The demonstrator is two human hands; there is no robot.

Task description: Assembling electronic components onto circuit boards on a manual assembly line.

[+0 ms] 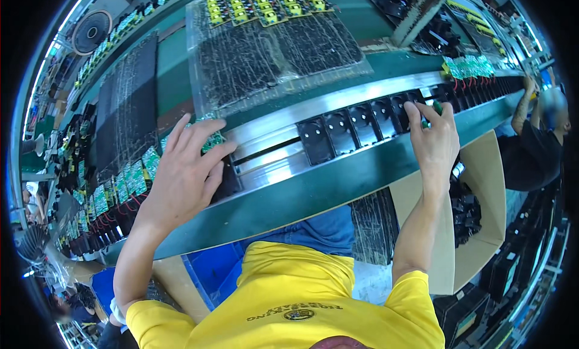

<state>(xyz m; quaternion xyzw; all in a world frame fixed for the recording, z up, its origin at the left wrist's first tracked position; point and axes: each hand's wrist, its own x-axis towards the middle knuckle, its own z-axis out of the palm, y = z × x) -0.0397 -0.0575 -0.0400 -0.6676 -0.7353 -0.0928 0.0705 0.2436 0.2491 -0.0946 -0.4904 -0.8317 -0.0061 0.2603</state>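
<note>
A row of black plastic housings (350, 129) lies along a shiny metal rail (274, 167) in front of me. Over the rail's left end, my left hand (187, 168) has its fingers spread above a green circuit board (212, 138) and a black housing (228, 183). Whether it touches them is hard to make out. My right hand (435, 135) is at the right end of the row, fingers curled and thumb beside the last housing. A bit of something green shows between those fingers; most of it is hidden.
More housings with green boards (123, 183) and red wires line the left; similar boards (469, 66) sit at right. Beyond the rail, a plastic-covered black mat (265, 62) bears yellow-topped boards (265, 8). An open cardboard box (482, 228) of black parts stands at right, near another person (531, 150).
</note>
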